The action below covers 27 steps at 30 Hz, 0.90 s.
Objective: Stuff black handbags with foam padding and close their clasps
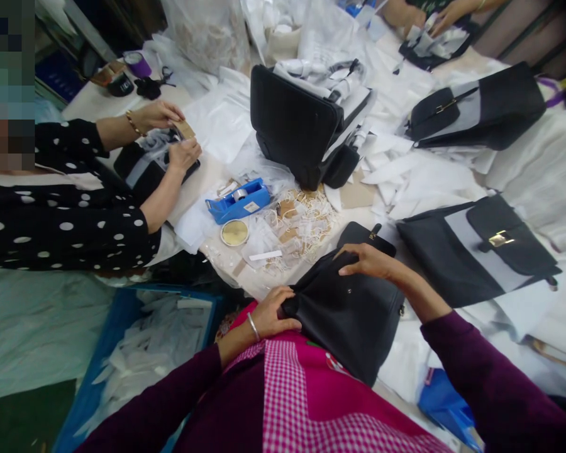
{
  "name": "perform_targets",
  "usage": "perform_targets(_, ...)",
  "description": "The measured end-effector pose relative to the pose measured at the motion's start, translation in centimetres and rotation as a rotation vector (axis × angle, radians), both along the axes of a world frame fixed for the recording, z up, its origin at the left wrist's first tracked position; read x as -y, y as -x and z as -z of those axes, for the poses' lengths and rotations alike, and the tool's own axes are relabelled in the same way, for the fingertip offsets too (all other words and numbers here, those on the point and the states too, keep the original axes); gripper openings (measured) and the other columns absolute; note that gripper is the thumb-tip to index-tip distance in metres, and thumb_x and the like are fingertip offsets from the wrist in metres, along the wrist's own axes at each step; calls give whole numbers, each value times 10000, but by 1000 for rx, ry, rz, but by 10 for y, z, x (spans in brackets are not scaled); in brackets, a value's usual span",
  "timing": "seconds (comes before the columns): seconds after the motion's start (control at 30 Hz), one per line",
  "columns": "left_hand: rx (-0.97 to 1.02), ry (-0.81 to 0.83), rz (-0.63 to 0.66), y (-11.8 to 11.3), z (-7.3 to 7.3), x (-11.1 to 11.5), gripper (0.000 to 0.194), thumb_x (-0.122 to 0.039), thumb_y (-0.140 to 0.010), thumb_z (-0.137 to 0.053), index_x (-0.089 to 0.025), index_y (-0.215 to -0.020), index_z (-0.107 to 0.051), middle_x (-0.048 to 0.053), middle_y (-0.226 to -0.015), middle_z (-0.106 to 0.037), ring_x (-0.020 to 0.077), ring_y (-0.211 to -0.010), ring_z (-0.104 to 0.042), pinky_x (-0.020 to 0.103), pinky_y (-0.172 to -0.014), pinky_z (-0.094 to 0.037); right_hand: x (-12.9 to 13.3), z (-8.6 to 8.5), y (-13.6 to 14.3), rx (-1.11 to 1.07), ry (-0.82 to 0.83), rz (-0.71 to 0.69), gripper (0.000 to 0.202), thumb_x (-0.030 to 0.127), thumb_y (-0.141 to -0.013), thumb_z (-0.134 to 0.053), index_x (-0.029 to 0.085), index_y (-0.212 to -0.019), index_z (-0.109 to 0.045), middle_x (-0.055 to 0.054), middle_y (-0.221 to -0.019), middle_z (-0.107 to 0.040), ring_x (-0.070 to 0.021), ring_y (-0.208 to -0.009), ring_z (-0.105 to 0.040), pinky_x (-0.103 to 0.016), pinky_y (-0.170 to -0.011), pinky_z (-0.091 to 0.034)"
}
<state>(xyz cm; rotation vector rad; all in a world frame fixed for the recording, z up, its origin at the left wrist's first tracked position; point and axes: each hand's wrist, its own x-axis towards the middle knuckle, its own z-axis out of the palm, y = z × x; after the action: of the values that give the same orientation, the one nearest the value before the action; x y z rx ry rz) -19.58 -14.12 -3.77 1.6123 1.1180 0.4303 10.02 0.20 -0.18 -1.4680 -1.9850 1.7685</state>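
A black handbag (353, 321) lies tilted against my apron at the table's front edge, its flap (365, 238) folded back toward the table. My left hand (270, 313) grips the bag's left corner, thumb on the near side and fingers over the edge. Above the bag's upper part is my right hand (368, 261), its thumb and forefinger curved and apart, resting on or just over the leather; which one I cannot tell. A second black bag with a gold clasp (500, 239) and a grey band lies to the right of it.
Ahead are a blue tape dispenser (239, 200), a tape roll (234, 233), and a pile of tags with strings (306, 220). A large black bag (295, 119) stands behind them. At left a co-worker's hands (183, 154) hold a brown card. A blue bin (89, 365) holds white scraps.
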Motion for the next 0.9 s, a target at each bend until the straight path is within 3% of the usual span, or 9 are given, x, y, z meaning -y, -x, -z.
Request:
perform_targets(0.1, -33, -12, -46, -4, -3, -1, 529, -475, -689, -729, -177, -1093, -560, 127, -1196, -535, 241, -1153, -486, 396, -1024, -386, 6, 1, 0, -16, 1, 72, 202, 345, -668, -692, 167, -761, -673, -10, -748, -663, -180, -748, -609, -314, -747, -482)
perform_targets(0.3, -26, 7, -108, -5, -3, 0, 450, -445, -710, -703, -165, -1026, -544, 89, -1039, -555, 228, -1001, -528, 373, -910, -437, 39, 2, -9, -201, -157, 375, 109, 283, -692, -691, 191, -752, -690, -31, -850, -668, -191, -859, -607, -331, -829, -452)
perform_targets(0.5, 21, 71, -183, -8, 1, 2, 383, -420, -696, -703, -172, -946, -552, 53, -953, -549, 219, -929, -526, 366, -858, -431, 57, 38, -9, -405, -90, 703, 113, 224, -639, -740, 214, -729, -671, -9, -869, -651, -165, -859, -584, -309, -837, -441)
perform_targets(0.6, 148, 203, -208, -1, 3, 1, 400, -371, -675, -720, -174, -990, -572, 58, -994, -576, 224, -957, -540, 369, -870, -424, 61, 57, -11, -500, -47, 799, 146, 223, -611, -763, 218, -707, -653, -4, -883, -639, -157, -856, -576, -283, -786, -456)
perform_targets(0.67, 285, 291, -302, 15, 8, 5, 344, -317, -699, -688, -177, -996, -585, 61, -1030, -600, 220, -979, -558, 368, -889, -423, 62, 64, -14, -506, -37, 834, 168, 237, -603, -771, 225, -719, -651, -2, -908, -637, -149, -840, -575, -269, -748, -463)
perform_targets(0.73, 330, 268, -471, 41, 19, 14, 128, -275, -745, -607, -166, -811, -600, 60, -976, -619, 212, -951, -573, 368, -897, -424, 62, 66, -15, -502, -32, 851, 179, 249, -602, -771, 232, -736, -652, 1, -932, -637, -141, -817, -574, -259, -717, -466)
perform_targets(0.77, 280, 212, -551, 56, 28, 21, 133, -264, -764, -561, -165, -674, -565, 60, -923, -619, 209, -927, -575, 370, -900, -422, 62, 66, -15, -498, -26, 851, 183, 249, -604, -770, 235, -747, -657, 2, -941, -636, -138, -808, -574, -255, -706, -467)
perform_targets(0.83, 50, 106, -625, 89, 48, 41, 274, -267, -790, -493, -176, -532, -481, 60, -860, -598, 212, -905, -561, 384, -914, -411, 61, 66, -15, -487, -15, 841, 191, 242, -604, -770, 236, -765, -668, 2, -944, -635, -132, -786, -571, -249, -687, -469)
perform_targets(0.9, -320, 85, -578, 117, 71, 65, 238, -314, -777, -539, -179, -581, -545, 74, -936, -580, 245, -987, -526, 416, -957, -380, 61, 66, -13, -485, -4, 836, 194, 235, -598, -774, 234, -766, -678, 2, -935, -636, -126, -769, -568, -243, -676, -471)
